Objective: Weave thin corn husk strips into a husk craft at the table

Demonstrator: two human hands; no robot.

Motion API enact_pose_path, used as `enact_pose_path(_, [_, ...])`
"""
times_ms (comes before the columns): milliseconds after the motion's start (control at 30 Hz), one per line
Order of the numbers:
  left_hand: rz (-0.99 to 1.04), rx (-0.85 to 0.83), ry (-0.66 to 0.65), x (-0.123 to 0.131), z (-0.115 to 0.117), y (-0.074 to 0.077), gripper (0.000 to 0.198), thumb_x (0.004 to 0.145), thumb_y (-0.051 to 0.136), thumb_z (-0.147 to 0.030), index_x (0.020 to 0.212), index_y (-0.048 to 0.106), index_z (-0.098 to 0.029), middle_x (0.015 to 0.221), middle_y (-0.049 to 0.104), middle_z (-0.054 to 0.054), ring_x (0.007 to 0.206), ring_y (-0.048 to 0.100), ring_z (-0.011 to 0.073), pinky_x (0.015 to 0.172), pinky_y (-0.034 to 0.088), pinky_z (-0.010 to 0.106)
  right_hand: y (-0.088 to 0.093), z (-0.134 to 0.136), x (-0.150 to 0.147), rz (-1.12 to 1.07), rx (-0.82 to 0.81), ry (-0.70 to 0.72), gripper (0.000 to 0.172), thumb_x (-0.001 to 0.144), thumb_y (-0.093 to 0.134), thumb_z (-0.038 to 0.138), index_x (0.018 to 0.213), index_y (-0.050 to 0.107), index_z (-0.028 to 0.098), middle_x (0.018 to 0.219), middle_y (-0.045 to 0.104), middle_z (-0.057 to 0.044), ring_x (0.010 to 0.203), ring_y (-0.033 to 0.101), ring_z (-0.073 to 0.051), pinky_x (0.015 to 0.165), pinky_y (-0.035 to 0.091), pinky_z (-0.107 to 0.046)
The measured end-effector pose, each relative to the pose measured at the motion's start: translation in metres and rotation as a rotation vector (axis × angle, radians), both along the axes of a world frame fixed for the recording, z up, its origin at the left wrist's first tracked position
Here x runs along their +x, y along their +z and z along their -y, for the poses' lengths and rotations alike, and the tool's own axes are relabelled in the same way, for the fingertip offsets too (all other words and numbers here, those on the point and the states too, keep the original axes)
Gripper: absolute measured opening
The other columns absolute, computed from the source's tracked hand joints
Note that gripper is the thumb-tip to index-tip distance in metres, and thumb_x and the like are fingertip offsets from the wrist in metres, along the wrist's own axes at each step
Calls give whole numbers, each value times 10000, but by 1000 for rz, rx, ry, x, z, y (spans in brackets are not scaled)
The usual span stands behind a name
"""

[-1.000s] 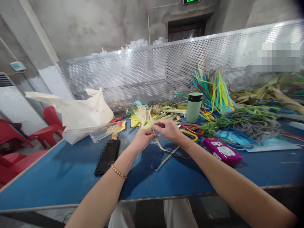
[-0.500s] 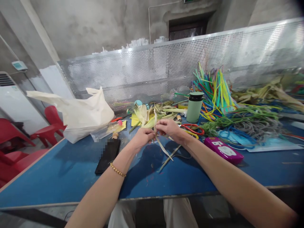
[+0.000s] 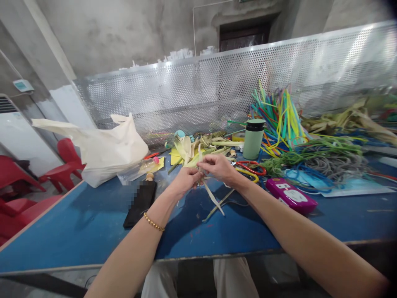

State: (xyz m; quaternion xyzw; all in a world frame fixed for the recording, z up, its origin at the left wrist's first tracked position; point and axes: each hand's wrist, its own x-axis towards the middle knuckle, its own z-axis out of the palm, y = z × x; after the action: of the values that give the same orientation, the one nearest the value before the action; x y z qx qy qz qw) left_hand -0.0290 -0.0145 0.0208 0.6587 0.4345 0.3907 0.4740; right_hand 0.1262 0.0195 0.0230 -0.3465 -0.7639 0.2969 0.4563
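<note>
Through the head camera I see the left hand [image 3: 187, 179] and right hand [image 3: 216, 167] nearly meeting over the blue table [image 3: 68, 244], the fingers of both pinched narrow on a pale strip [image 3: 214, 199], its lower end trailing to the near right. I note husks [image 3: 185, 150] just beyond, a black slab [image 3: 145, 203] at left, and a purple box [image 3: 290, 196] at right.

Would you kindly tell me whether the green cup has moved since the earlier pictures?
No: judged against the metal screen behind it, the green cup stands in the same place, with no visible shift left or right.
</note>
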Motion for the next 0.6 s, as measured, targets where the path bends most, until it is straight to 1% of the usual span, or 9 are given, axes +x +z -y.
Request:
enact_pose_path(100, [7, -40, 25, -1, -1, -1, 236, 753, 605, -249, 552, 589, -126, 513, 540, 8, 421, 415, 72, 442, 293, 227, 3, 2, 0, 13, 51, -34, 275, 810, 608, 361, 652, 635, 138, 550, 522, 25, 519, 443, -93, 498, 308, -235])
enact_pose_path(200, [27, -68, 64, -1, -3, -2, 241, 747, 613, -241, 536, 593, -125, 504, 543, 15, 401, 406, 68, 429, 278, 228, 7, 5, 0, -67, 84, -9, 230, 785, 645, 366, 726, 669, 146, 623, 578, 11, 564, 483, -106, 535, 350, -238])
enact_pose_path(267, [60, -84, 93, -2, -5, -3, 243, 739, 632, -250, 535, 596, -123, 514, 562, 26, 392, 411, 66, 422, 272, 228, 9, 7, 1, -77, 127, 13, 216, 768, 671, 365, 727, 679, 153, 684, 617, -9, 611, 511, -119, 572, 380, -244])
enact_pose_path(433, [172, -103, 144, -8, -10, -4, 273, 708, 697, -342, 572, 618, -119, 523, 576, 32, 379, 429, 66, 404, 241, 228, 7, 8, 4, 60, 283, 66, 289, 833, 642, 393, 662, 665, 162, 715, 627, -35, 644, 501, -128, 612, 385, -254])
enact_pose_path(533, [217, -113, 147, -11, -12, -5, 338, 671, 735, -429, 598, 627, -117, 528, 577, 28, 379, 433, 69, 409, 252, 232, 2, 6, 3, 116, 325, 58, 349, 856, 627, 408, 609, 631, 161, 673, 586, -22, 617, 477, -118, 598, 363, -246])
enact_pose_path(600, [227, -101, 145, -11, -13, -6, 377, 652, 748, -466, 596, 622, -116, 527, 574, 25, 383, 435, 69, 412, 251, 232, 1, 5, 3, 139, 350, 44, 355, 861, 625, 403, 603, 630, 160, 666, 575, -20, 625, 484, -120, 614, 364, -247])
